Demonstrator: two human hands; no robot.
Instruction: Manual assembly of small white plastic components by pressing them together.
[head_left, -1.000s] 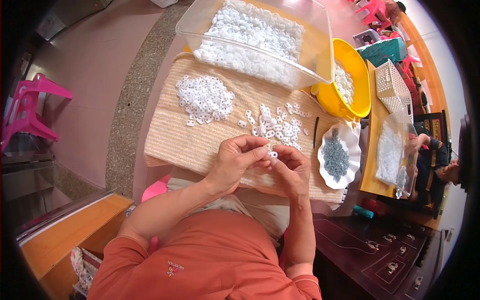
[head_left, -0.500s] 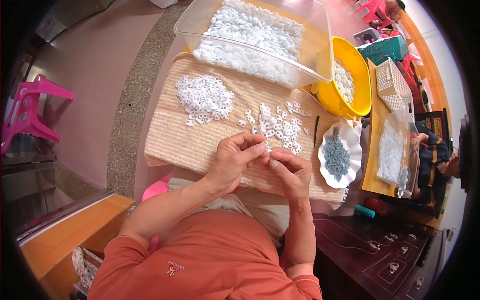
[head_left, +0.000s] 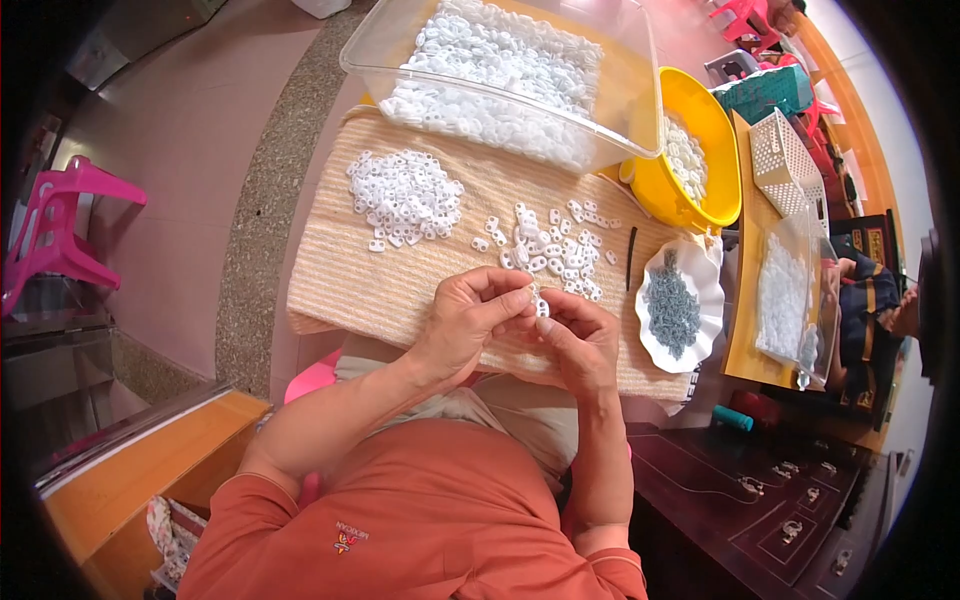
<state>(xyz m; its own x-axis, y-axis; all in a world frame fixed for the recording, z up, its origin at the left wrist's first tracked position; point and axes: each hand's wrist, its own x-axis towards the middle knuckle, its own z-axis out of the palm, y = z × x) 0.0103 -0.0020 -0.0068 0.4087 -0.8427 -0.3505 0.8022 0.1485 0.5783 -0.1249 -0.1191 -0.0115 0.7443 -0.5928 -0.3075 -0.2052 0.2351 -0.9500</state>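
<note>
My left hand (head_left: 463,318) and my right hand (head_left: 580,343) meet above the near edge of a striped, cloth-covered table (head_left: 340,240). Between their fingertips is a small white plastic piece with two holes (head_left: 541,306), gripped from both sides. Just beyond my fingers lies a loose group of similar white pieces (head_left: 560,245). Farther left is a denser heap of white pieces (head_left: 405,197). To the right of my right hand, a white wavy-rimmed dish (head_left: 712,300) holds many small grey-blue parts (head_left: 673,312). A thin black stick (head_left: 631,259) lies beside the dish.
A large see-through bin (head_left: 648,100) full of white pieces stands at the far side. Right of it is a yellow tub (head_left: 725,150) with more pieces. Another person's hand (head_left: 897,312) shows at the right, by a second see-through box (head_left: 812,300). A pink stool (head_left: 65,225) stands left.
The white piece between my fingers has turned and shows more of its holed face. My hands have stayed nearly in place. The whole view has shifted slightly.
</note>
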